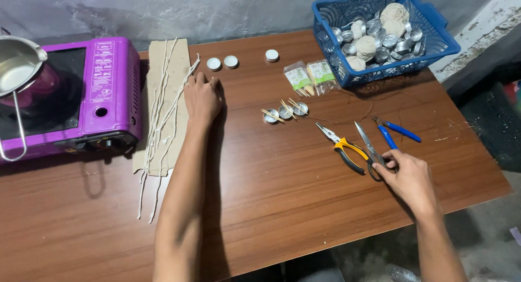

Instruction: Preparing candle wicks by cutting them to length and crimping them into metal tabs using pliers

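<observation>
Both hands working: L hand (202,97) resting flat, fingers apart, on wicks (163,113) at cardboard (163,70), R hand (407,179) closing on scissors (372,149) by pliers (342,146) mid-table; next probably lifting scissors w/ firm grip, carrying to wicks.

— Where is the bench (282,206) open?
— Along the near edge, between the two forearms, bare wood.
— And what blocks the far side?
— A purple stove (81,92) at left, the cardboard (165,70) with wax strings (157,124) beside it, three small tins (285,112) with sticks mid-bench, pliers (342,146), scissors (372,149), and a blue basket (380,35) at the right corner.
</observation>
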